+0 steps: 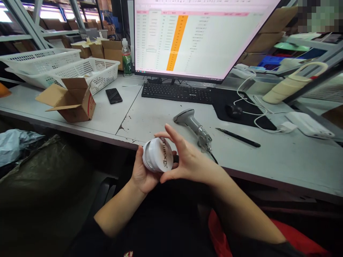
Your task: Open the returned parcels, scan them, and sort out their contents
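A round, pale cosmetic jar (154, 157) with a wide white lid is held tilted above my lap, just in front of the table edge. Dark lettering that looks like "Sbeauty" runs across the lid. My left hand (143, 175) is wrapped round the jar from below and the left, its thumb on the near side. At the lid's right side, my right hand (184, 159) has thumb and fingers spread apart around the rim; whether its fingertips touch the jar is unclear. A grey barcode scanner (193, 124) lies on the table just beyond my right hand.
On the table (150, 117) are an opened small carton (76, 103), a phone (114, 95), a keyboard (175, 93), a mouse (233, 111) and a black pen (238, 137). White baskets (102, 69) stand left of the monitor (198, 39). A cream tumbler (288, 87) leans at right.
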A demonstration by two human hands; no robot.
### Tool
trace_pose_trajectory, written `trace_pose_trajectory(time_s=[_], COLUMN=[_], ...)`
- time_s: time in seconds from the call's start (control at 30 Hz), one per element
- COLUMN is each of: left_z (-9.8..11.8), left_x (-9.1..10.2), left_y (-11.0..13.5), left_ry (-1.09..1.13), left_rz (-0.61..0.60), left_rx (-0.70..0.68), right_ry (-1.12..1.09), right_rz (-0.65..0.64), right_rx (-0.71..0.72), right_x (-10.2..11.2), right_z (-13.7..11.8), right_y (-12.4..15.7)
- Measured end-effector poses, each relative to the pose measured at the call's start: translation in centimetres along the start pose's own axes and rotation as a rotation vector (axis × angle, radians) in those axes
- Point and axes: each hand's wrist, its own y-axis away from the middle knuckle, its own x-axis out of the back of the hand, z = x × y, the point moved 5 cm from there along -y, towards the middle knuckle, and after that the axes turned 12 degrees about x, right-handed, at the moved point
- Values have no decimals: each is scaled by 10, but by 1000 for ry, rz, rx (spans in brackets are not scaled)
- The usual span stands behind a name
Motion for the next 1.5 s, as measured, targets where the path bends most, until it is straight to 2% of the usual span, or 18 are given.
trace_pose_trajectory(time_s=[0.13,0.23,0.43,0.6,0.7,0.83,0.97,1.1,1.3,1.4,1.5], left_z=[-8,-9,-8,-4,-4,-13,-21,-22,-23,-25,-26], left_x=[2,3,1,-3,-2,2,9,11,7,6,7], left_y=[1,2,4,6,4,-1,-3,-2,-2,-4,-6], left_ry=[52,23,-102,-166,-163,-122,-61,-38,4,-42,-178], left_rz=[110,135,0,-155,-183,-240,-227,-209,-228,-260,-267], left_rx=[14,25,167,237,272,435,557,566,602,591,504], right_ry=[-149,-221,-389,-416,-441,-667,-772,-856,-861,-881,-825], right_rz=[10,-9,17,92,110,188,260,287,315,319,270], right_rx=[-107,-164,-238,-259,-284,-376,-469,-464,-444,-383,-279], right_x=[-23,-28,-26,-18,-13,-13,-17,-22,-23,-21,-16], right_z=[14,19,27,29,28,33,41,49,48,41,32], right_y=[8,12,19,23,24,29,35,41,43,40,40])
